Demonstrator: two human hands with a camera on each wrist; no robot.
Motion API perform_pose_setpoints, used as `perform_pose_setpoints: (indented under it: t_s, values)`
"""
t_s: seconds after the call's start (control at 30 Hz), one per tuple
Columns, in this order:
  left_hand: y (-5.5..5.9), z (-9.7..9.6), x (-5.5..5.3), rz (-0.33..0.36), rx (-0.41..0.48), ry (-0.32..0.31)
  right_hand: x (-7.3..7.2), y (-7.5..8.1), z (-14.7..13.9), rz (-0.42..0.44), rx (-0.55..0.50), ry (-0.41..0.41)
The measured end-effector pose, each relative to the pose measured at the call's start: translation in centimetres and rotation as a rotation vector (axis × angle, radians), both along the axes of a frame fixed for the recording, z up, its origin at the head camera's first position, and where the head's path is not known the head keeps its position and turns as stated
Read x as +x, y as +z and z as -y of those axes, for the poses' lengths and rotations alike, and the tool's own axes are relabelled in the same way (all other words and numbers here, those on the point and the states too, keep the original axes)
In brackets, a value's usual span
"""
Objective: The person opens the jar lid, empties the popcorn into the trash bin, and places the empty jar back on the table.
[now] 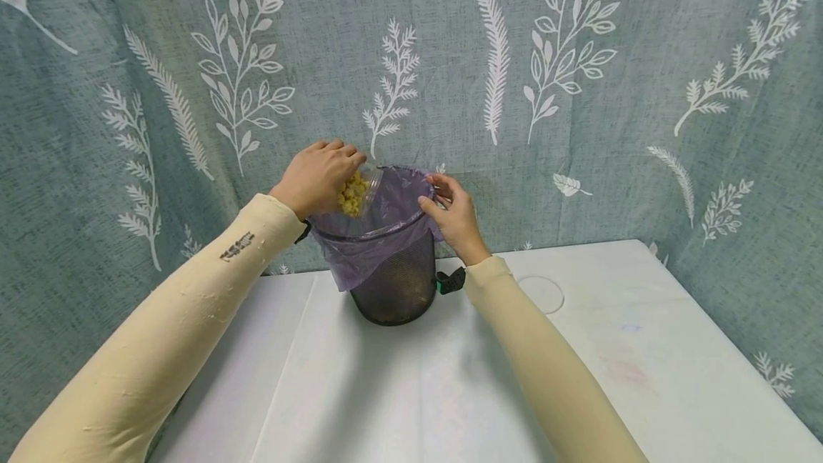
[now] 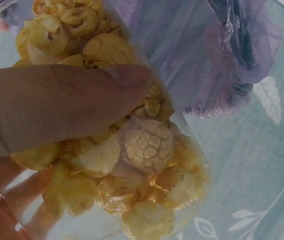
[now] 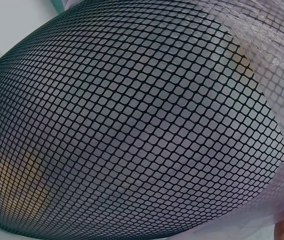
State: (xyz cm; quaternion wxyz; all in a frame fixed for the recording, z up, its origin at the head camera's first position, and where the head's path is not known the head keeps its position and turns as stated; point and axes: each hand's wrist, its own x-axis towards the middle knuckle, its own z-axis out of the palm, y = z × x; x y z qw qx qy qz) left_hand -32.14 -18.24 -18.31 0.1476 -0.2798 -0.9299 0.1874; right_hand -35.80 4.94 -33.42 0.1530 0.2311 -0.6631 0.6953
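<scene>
My left hand grips a clear plastic container of yellow popcorn, tilted over the mouth of a black mesh trash can. In the left wrist view, the thumb lies across the container's side, with caramel-coloured popcorn behind the clear wall. A purple trash bag lines the can and hangs over its rim. At the right of that rim, my right hand holds the lined edge. Through the mesh, yellowish stuff shows low in the can.
The can stands on a white table, near its back edge. Right of it lies a thin white ring. A green curtain with white leaf prints hangs behind and at both sides.
</scene>
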Motion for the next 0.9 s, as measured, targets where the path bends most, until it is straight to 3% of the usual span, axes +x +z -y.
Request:
perform_pose_setpoints:
  t_s: [0.4,0.73,0.9]
  values:
    - [0.22,0.01,-0.03,-0.01,0.01,-0.021,-0.11,0.03,0.21,-0.004,-0.005,-0.001]
    - [0.44,-0.28,-0.05,0.008,-0.038,0.027,-0.16,-0.02,0.04,-0.007,-0.006,0.005]
    - [0.35,-0.31,-0.05,0.006,-0.035,0.023,-0.15,-0.13,-0.11,-0.001,-0.004,0.011]
